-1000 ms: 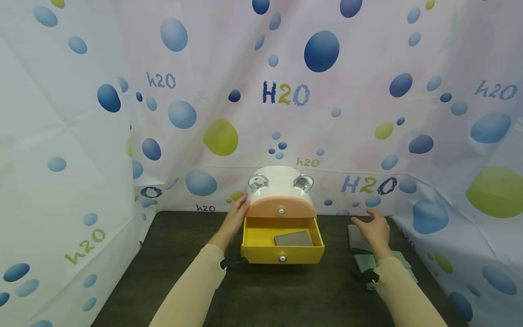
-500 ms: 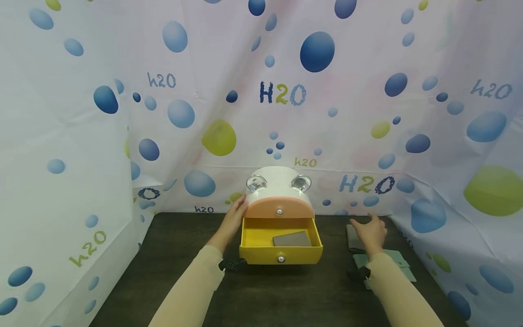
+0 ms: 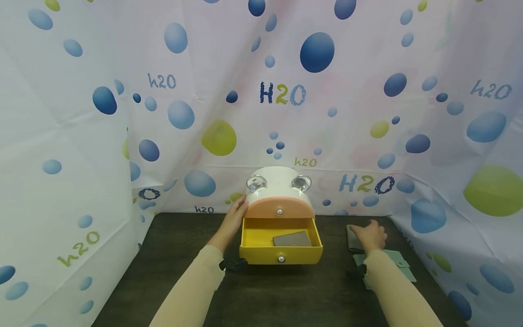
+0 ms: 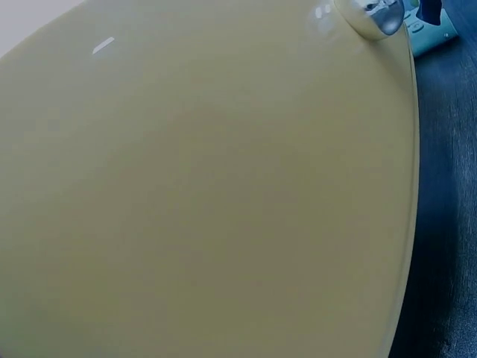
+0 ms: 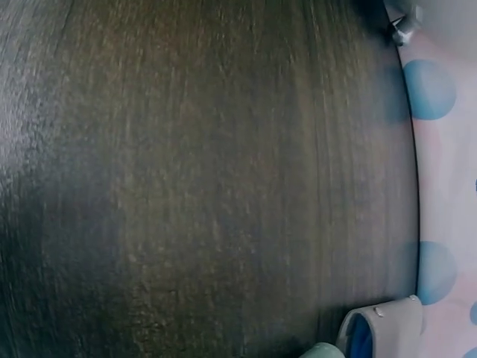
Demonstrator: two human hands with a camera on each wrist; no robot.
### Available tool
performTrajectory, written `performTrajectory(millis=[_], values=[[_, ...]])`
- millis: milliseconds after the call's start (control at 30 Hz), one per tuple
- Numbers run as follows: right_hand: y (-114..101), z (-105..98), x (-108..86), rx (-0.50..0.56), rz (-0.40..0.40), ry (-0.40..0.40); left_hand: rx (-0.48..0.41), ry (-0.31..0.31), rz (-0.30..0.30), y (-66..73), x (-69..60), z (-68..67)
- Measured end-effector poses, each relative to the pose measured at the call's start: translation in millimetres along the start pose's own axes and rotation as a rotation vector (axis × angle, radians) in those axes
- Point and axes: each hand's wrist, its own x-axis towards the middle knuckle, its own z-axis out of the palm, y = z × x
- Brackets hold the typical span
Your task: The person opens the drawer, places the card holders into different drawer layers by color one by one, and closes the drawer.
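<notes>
A small white cabinet (image 3: 275, 181) with two silvery ear-like loops stands at the back of the table. Its upper orange drawer (image 3: 294, 209) is closed. The lower yellow drawer (image 3: 253, 255) is pulled out and holds a flat grey rectangular item (image 3: 292, 239). My left hand (image 3: 232, 222) rests along the cabinet's left side, fingers extended. At the right, my right hand (image 3: 371, 237) is over a grey wallet (image 3: 353, 241), thumb and fingers spread apart; contact cannot be made out. A green wallet (image 3: 399, 261) lies nearer, partly behind the right sleeve.
The dark table (image 3: 282, 302) meets a bubble-printed curtain (image 3: 261, 136) at the back and sides. Up close, the yellow drawer front (image 4: 223, 186) fills the left wrist view. A pale folded thing with blue inside (image 5: 395, 328) shows low in the right wrist view.
My right hand has moved slightly left and then lowered toward the grey wallet. The left hand stays on the cabinet's side, and the yellow drawer remains pulled out.
</notes>
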Motion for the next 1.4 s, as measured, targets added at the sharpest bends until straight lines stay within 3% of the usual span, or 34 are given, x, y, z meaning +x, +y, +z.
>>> performTrajectory(millis=[533, 1000, 1400], values=[[12, -2, 1.7, -0.067, 0.015, -0.147, -0.005, 0.000, -0.021, 6.1, 0.7, 2.4], [16, 4, 2.3, -0.143, -0.011, -0.191, 0.004, -0.001, -0.017, 5.5, -1.3, 1.9], [28, 15, 4.3, -0.182, -0.070, -0.168, 0.008, 0.007, 0.009, 2.4, -5.3, 1.9]])
